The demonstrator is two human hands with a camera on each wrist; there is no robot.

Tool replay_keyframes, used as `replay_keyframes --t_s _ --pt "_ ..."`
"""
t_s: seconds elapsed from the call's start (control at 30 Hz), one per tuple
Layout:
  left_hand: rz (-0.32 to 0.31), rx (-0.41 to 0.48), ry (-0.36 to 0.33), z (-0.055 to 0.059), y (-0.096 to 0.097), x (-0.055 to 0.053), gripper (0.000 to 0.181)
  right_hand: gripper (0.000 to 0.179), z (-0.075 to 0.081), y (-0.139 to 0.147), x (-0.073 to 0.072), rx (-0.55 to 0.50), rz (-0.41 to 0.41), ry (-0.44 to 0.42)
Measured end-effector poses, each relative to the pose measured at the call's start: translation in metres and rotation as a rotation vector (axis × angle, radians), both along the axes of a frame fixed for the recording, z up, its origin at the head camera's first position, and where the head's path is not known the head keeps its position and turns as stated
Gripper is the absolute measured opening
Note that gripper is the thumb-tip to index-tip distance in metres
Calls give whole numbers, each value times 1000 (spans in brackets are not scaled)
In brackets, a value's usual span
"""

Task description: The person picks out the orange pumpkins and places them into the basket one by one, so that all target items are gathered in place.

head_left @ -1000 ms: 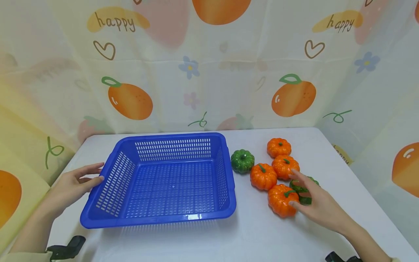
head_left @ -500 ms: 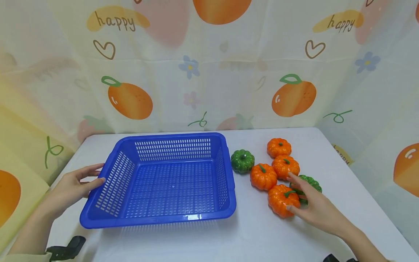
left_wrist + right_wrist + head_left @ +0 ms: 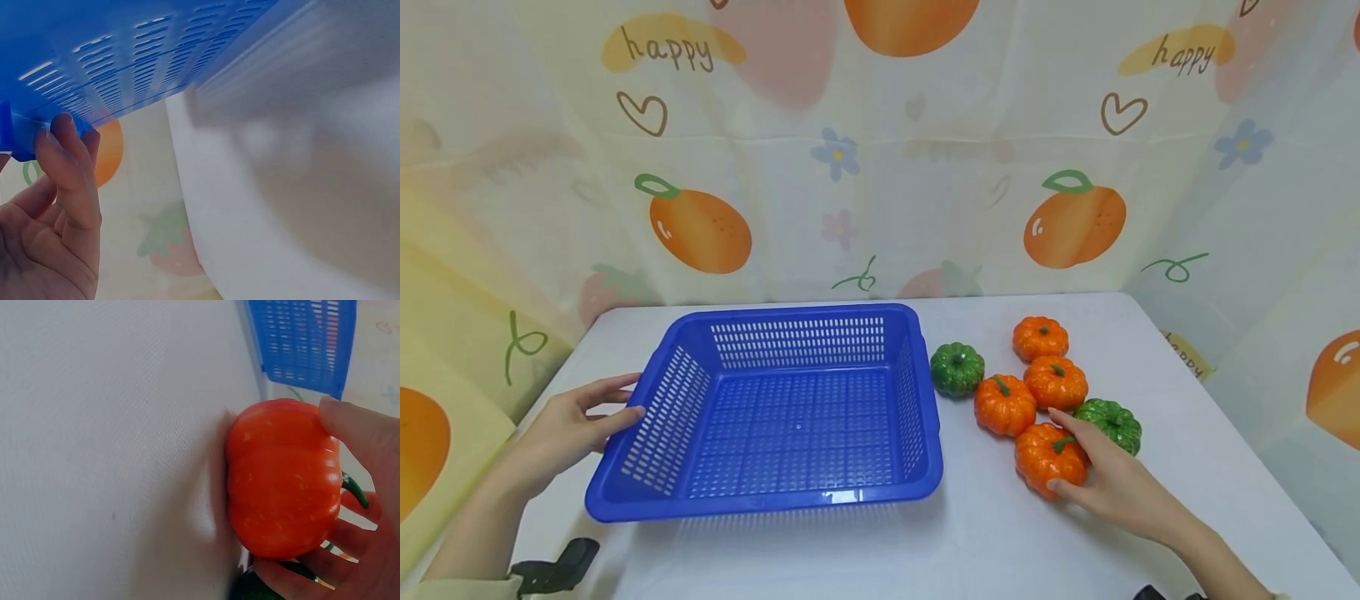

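Head view: right grip (image 3: 1112, 483) is on the near orange pumpkin (image 3: 1049, 458), thumb at its near side, fingers reaching to its far side. Right wrist view agrees: thumb against the shell, other fingers curved round behind. Reads as holding, spread about as wide as the pumpkin (how firm, can't tell). Pumpkin looks seated on the counter (image 3: 970, 550), right of the blue basket (image 3: 763, 504), nearest of the group.

Left grip (image 3: 561, 429) holds the basket's left rim, thumb and fingers narrow on the edge. No pumpkins visible inside the basket.

My read: step in hand is the grasp, no lift yet. Next move calls for firm, even contact both sides, then straight up so the neighbours don't get dragged.

In the way: green pumpkin on the right (image 3: 1112, 421), partly hidden behind the right grip and crowding the fingers; middle orange pumpkin (image 3: 1005, 405), just beside on the far left, touching or nearly. Further off: two more orange ones, the inner (image 3: 1056, 383) and the farthest (image 3: 1040, 338), plus the left green pumpkin (image 3: 957, 369) close to the basket's right wall. That wall stands between the group and the basket floor; anything crossing leftward needs height. Fruit-print cloth (image 3: 925, 208) hangs behind the counter, well clear.
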State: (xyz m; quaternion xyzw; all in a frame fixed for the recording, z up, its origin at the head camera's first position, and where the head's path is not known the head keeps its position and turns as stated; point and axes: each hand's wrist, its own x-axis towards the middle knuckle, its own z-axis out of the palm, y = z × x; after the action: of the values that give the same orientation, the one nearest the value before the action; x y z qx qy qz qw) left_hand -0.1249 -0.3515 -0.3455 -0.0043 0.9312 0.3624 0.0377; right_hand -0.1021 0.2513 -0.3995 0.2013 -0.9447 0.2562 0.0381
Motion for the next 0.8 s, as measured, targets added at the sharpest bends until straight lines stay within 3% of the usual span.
replay_keyframes --t_s 0.8 --pt "10 39 2 -2 -2 0 64 70 -5 0 -4 -22 3 -25"
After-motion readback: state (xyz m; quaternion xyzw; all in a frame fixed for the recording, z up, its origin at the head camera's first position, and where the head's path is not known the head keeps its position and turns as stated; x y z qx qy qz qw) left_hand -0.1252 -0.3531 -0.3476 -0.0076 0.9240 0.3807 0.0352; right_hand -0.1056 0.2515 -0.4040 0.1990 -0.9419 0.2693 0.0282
